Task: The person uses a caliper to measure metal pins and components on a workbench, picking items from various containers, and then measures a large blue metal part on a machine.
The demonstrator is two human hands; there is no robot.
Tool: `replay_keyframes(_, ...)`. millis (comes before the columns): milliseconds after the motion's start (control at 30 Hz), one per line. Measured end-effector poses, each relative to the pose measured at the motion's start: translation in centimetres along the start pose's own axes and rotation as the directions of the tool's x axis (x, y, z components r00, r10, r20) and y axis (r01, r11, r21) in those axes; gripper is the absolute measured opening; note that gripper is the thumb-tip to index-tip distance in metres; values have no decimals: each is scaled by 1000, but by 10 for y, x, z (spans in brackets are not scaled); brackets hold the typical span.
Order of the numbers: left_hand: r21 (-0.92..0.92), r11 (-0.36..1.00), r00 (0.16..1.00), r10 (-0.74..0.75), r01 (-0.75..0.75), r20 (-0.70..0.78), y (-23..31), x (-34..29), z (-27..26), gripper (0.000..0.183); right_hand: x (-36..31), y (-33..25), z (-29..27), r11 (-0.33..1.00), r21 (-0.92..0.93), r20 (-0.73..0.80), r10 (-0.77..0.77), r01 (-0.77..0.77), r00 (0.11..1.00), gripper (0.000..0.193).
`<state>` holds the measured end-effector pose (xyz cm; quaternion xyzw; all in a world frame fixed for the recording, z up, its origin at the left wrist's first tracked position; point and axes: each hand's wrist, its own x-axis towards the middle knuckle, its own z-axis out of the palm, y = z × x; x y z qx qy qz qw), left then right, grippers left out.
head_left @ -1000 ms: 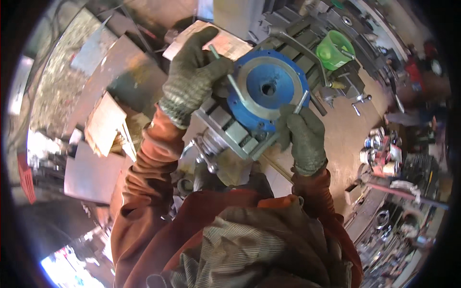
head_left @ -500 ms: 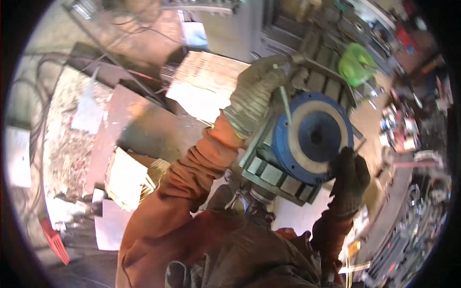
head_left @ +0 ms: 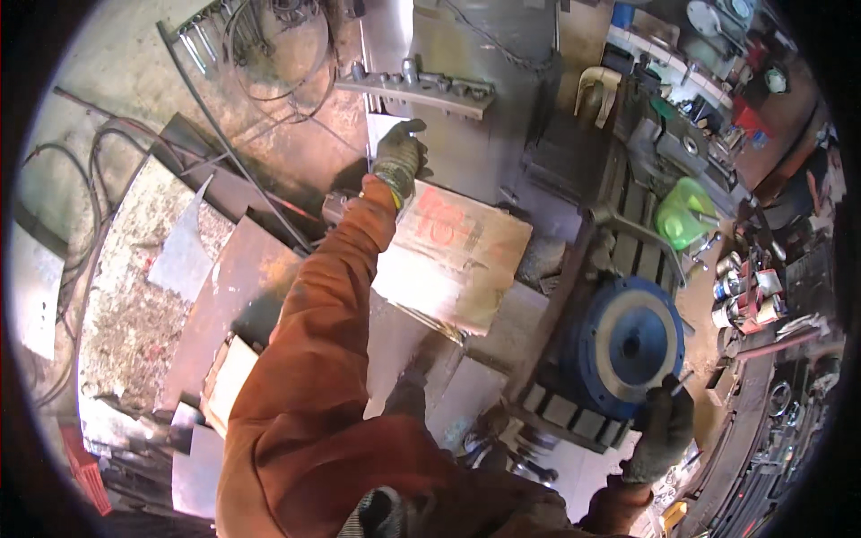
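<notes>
My left hand [head_left: 401, 157], in a grey-green work glove, is stretched out at the end of an orange sleeve. It hangs just below a wall-mounted steel rack [head_left: 417, 92] holding several sockets or tool bits. Its fingers are spread, and I see nothing between them. My right hand [head_left: 662, 435], in a dark glove, is closed beside the near right edge of a round blue flange [head_left: 587, 359] with a tan ring face and a dark centre hole. A thin metal rod [head_left: 684, 377] pokes out from its fingertips. The flange lies on a slotted machine table [head_left: 560, 410].
A cardboard box [head_left: 466, 255] with red marks sits left of the machine table. Beyond the flange stands a green plastic container [head_left: 686, 215]. Tools and cans crowd the bench [head_left: 744, 377] at right. Metal sheets [head_left: 224, 305] and cables lie at left.
My left hand has left the flange, where it held a pale rod, and moved up and left to the rack. The right hand stays by the flange. The view has shifted.
</notes>
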<state>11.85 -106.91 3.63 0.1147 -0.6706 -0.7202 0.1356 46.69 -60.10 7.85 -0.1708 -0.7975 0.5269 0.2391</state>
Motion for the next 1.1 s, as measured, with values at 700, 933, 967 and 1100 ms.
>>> replay_keyframes(700, 16, 969, 969, 246, -247, 12, -55, 252, -83, 26, 10, 29, 63, 817, -542, -427, -64, -199, 902, 39)
replay_keyframes(933, 9, 838, 828, 542, -546, -142, -90, 326, -142, 29, 13, 8, 82, 801, -591, -426, -209, -96, 880, 42)
replay_keyframes(967, -79, 848, 841, 502, -525, -202, -92, 333, -143, 29, 13, 25, 63, 691, -717, -353, -245, -93, 903, 51)
replay_keyframes(1100, 333, 882, 932, 362, -334, -23, -56, 332, -145, 27, 12, 31, 54, 657, -701, -530, -221, -276, 819, 38)
